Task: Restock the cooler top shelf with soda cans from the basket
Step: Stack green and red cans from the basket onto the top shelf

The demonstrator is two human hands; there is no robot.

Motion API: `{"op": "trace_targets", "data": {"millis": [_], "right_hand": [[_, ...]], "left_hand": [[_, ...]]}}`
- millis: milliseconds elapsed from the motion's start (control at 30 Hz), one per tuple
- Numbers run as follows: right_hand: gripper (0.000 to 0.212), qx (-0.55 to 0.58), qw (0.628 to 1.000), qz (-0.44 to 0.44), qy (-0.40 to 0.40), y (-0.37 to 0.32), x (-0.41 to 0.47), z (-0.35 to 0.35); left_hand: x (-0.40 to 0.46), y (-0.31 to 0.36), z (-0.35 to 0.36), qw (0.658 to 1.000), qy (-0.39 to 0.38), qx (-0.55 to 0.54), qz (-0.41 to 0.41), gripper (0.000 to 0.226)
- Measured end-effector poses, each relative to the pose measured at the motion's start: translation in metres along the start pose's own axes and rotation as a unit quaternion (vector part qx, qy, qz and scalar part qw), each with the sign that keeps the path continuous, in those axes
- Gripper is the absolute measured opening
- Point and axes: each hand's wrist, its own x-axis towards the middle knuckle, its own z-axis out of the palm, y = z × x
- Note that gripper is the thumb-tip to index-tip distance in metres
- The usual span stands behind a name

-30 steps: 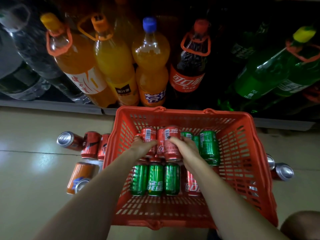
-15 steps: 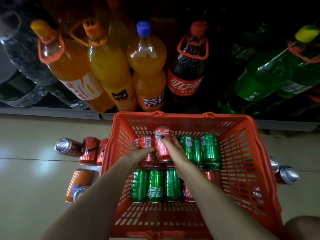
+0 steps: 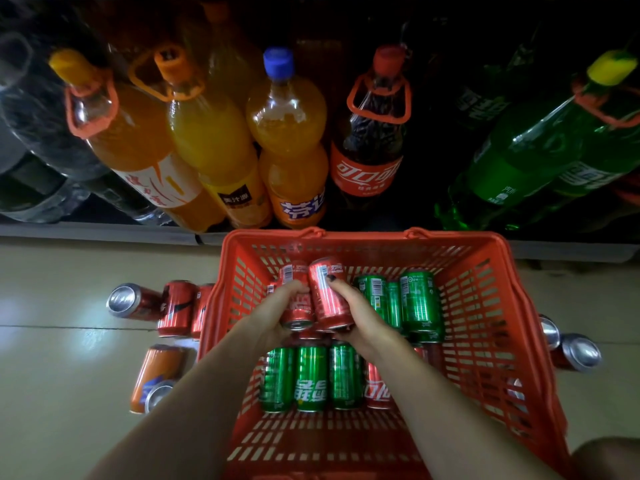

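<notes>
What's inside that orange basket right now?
The basket holds green cans and red cans. Both hands grip red ones, covering whatever lies beneath them.

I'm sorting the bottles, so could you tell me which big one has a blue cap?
The orange soda bottle third from left; the other caps are orange, red or yellow.

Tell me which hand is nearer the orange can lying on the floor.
Left. The left hand holds a red can inside the basket, on the side toward the orange can; the right hand sits farther right, gripping another red can.
</notes>
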Motion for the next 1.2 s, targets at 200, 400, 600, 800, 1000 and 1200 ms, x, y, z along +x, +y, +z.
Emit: {"op": "trace_targets", "data": {"millis": [200, 400, 600, 800, 1000, 1200], "right_hand": [[0.056, 0.053, 0.998, 0.019, -0.018, 0.003, -0.002, -0.009], [0.060, 0.059, 0.998, -0.001, -0.026, 0.011, -0.004, -0.010], [0.072, 0.025, 0.998, -0.045, -0.029, 0.002, -0.032, -0.001], [0.054, -0.006, 0.994, -0.106, -0.026, -0.061, -0.146, 0.022], [0.039, 0.000, 0.980, -0.196, -0.021, -0.176, -0.318, 0.068], [0.057, 0.008, 0.961, -0.275, -0.024, -0.320, -0.509, 0.119]], "left_hand": [[-0.002, -0.001, 0.007, 1.000, -0.019, -0.011, 0.016, 0.054], [-0.006, -0.009, 0.009, 0.998, 0.005, 0.008, 0.057, 0.080], [-0.045, -0.011, 0.013, 0.993, 0.009, 0.018, 0.117, 0.077], [-0.164, 0.007, 0.036, 0.984, -0.005, -0.022, 0.178, 0.055], [-0.349, 0.089, 0.073, 0.966, -0.036, 0.016, 0.257, 0.059], [-0.569, 0.190, 0.123, 0.933, -0.045, 0.058, 0.351, 0.067]]}}
